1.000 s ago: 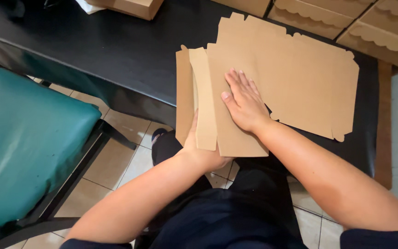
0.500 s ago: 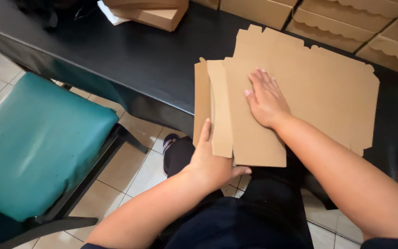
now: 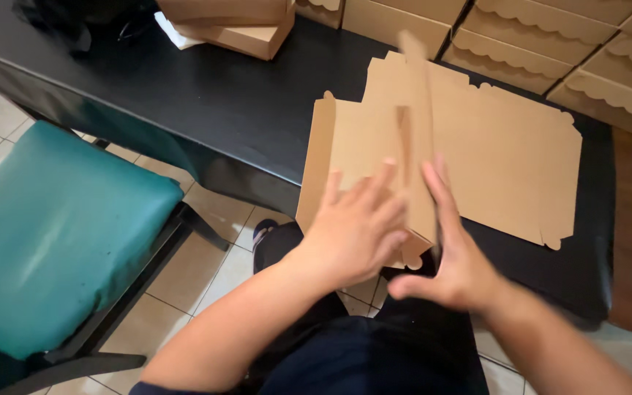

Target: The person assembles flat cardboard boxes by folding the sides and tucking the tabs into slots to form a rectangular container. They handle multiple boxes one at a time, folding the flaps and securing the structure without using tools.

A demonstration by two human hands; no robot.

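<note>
flat brown cardboard box blank [image 3: 491, 153] on black desk [image 3: 206, 102], near edge overhanging toward lap. long side panel [image 3: 420, 139] raised upright along fold. left hand [image 3: 356, 227] fingers spread, pressed flat against left face of panel. right hand [image 3: 455, 256] open, palm edge-on against right face, thumb tucked under. panel pinched between both. finished scalloped boxes [image 3: 550, 51] stacked along far edge. teal chair [image 3: 45, 241] on left, beside desk.
</note>
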